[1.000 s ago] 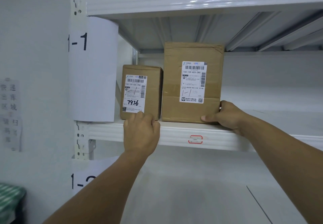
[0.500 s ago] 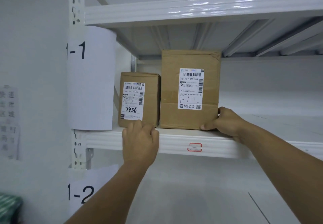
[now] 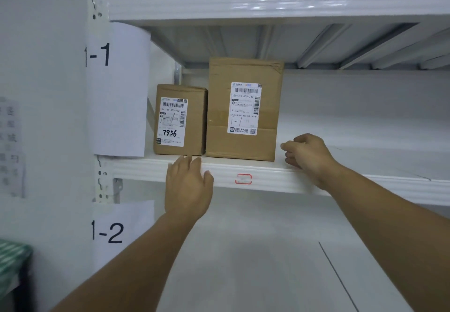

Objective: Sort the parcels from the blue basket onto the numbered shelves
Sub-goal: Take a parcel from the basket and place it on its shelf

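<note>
Two brown cardboard parcels stand upright side by side on the white shelf [image 3: 365, 180] marked 1-1. The small parcel [image 3: 194, 119] on the left bears a label with 7936 handwritten on it. The tall parcel [image 3: 219, 107] touches its right side. My left hand [image 3: 187, 187] hovers in front of the shelf edge just below the small parcel, fingers straight, holding nothing. My right hand [image 3: 306, 153] sits over the shelf a little to the right of the tall parcel, fingers loosely curled, apart from the box.
A paper sign 1-1 [image 3: 117, 87] hangs on the white upright, with a sign 1-2 [image 3: 114, 229] below it. The lower shelf surface [image 3: 243, 251] spreads under my arms. A green patterned thing [image 3: 12, 258] shows at the lower left edge.
My right hand has let go of the tall parcel's lower right corner and drawn away to the right. My left hand has come off the small parcel and uncurled below the shelf edge.
</note>
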